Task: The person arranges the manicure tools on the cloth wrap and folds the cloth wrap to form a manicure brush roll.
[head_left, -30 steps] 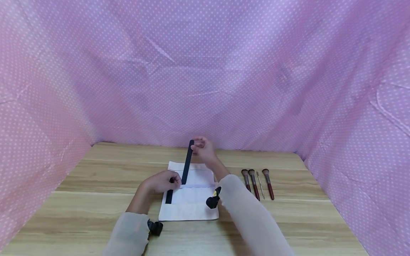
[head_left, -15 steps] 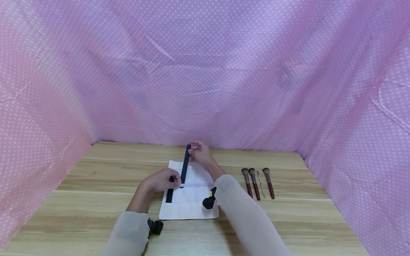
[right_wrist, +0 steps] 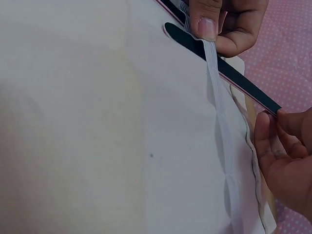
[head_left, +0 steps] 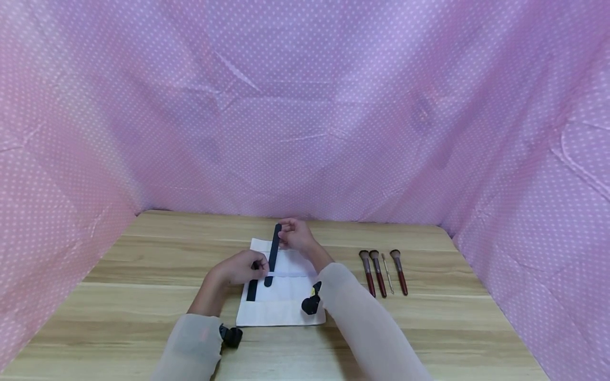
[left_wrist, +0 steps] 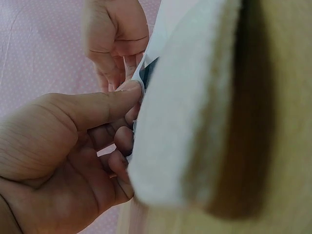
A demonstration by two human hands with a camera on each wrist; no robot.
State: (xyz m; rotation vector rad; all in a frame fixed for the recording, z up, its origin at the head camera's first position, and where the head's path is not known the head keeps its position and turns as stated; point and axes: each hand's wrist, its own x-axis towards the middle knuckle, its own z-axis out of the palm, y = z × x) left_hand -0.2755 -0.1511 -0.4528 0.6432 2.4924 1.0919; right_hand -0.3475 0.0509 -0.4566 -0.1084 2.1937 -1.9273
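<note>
A white fabric roll pouch (head_left: 286, 314) lies spread on the table, crossed by a white elastic band (right_wrist: 222, 131). My left hand (head_left: 242, 268) pinches the band near the pouch's left side, thumb on top. With its fingertips, my right hand (head_left: 297, 235) holds the far end of a black nail file (head_left: 274, 254). That file passes under the band, and its rounded near end (right_wrist: 180, 36) shows on the near side. A second black nail file (head_left: 251, 291) lies to its left under the band, partly hidden by my left hand.
Right of the pouch lie makeup brushes with dark red handles: a left brush (head_left: 368, 275), a middle brush (head_left: 378, 275) and a right brush (head_left: 400, 272). A thin metal tool (head_left: 388, 274) lies among them. Pink dotted cloth (head_left: 305, 132) hangs behind the wooden table (head_left: 143, 264).
The right hand has moved nearer and down with the nail file. The file's near end has slid under the elastic band and now shows past it. The left hand stays on the band.
</note>
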